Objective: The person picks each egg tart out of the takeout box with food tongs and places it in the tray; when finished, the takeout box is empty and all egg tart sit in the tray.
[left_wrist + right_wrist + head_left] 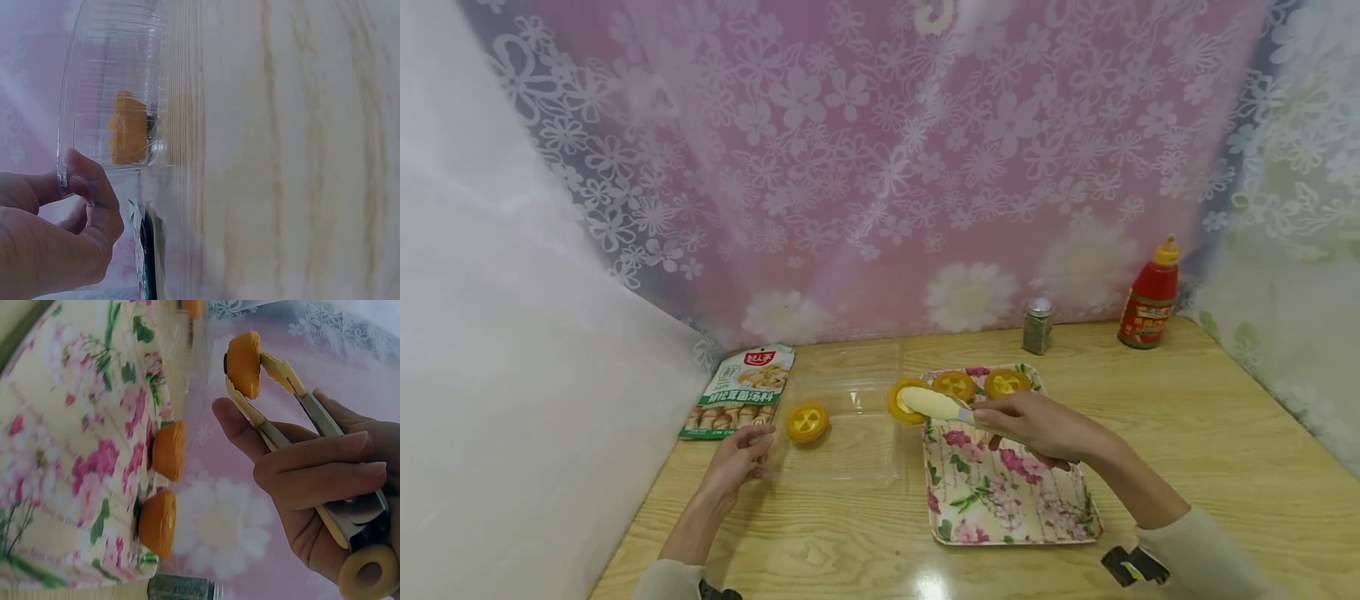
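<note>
My right hand (1037,427) holds a pair of tongs (322,419) with cream-coloured tips. Between those tips an egg tart (245,365) is clamped, raised above the surface, near the right side of a clear plastic box (863,457). Inside the box, at its left, sits another egg tart (807,423). My left hand (69,231) pinches the box's rim at its left side, thumb and finger meeting on the clear edge. Two more egg tarts (953,385) (1006,382) rest along the far end of a floral tray (951,532), under and beyond my right hand.
A green and white food packet (741,392) lies left of the box. Behind the tray stands a small spice jar (1037,326), with a red sauce bottle (1150,298) farther right. A pink floral curtain (850,167) closes off the back of the wooden table (820,542).
</note>
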`<state>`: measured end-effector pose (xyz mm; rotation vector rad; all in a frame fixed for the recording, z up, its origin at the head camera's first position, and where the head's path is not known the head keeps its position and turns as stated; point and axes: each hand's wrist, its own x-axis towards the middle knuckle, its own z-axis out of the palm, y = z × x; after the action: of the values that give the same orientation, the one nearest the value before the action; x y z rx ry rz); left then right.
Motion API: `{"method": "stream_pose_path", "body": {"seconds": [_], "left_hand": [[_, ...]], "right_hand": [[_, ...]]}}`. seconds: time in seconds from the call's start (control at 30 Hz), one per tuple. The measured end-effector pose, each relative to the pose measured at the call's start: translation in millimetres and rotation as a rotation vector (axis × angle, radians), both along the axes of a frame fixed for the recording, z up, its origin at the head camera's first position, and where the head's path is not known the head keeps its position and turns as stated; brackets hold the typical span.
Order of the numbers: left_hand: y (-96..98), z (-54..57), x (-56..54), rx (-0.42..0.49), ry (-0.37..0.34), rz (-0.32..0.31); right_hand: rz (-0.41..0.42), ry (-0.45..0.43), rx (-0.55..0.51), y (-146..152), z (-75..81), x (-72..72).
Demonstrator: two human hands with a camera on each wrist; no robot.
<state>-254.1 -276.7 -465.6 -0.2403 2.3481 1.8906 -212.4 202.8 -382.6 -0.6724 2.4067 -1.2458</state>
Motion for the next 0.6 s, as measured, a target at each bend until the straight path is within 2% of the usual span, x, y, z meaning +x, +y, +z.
{"method": "stream_pose_path", "body": {"seconds": [0.27,0.6], "left_hand": [[-1.2,-1.3,0.9,0.0,-0.007,-0.003],[-3.0,-2.0,-1.0,0.0,-0.004,-0.012]], "right_hand": [[-0.039,-0.056,0.027,23.3,-3.7,12.1],[-0.041,-0.054,0.055,39.2,-18.1,18.5]]}}
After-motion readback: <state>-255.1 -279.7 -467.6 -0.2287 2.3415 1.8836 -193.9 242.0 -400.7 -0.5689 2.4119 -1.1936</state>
